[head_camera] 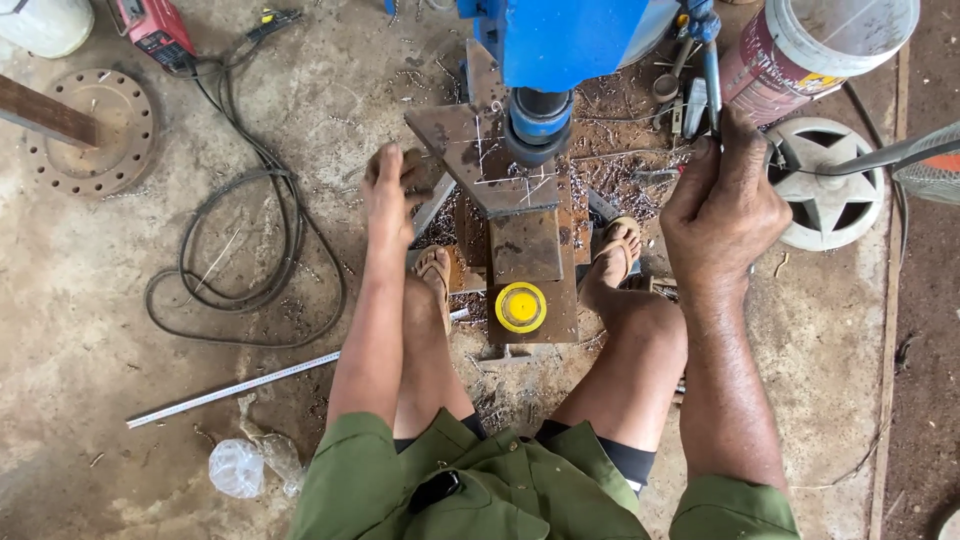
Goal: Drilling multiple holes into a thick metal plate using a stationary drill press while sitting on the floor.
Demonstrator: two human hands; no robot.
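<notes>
A blue drill press (545,60) stands over a rusty metal plate (480,150) marked with white lines. My left hand (392,185) rests on the plate's left edge, fingers closed on it. My right hand (725,205) is wrapped around the press's metal feed handle (712,85). A yellow round lid (520,306) sits on a lower steel plate (527,250) between my sandalled feet. Metal shavings lie around the plate.
A black cable (250,230) coils on the concrete floor at left, leading to a red machine (152,28). A round flange (95,130), a metal ruler (235,390), a plastic bag (240,465), a bucket (820,45) and a fan base (828,195) lie about.
</notes>
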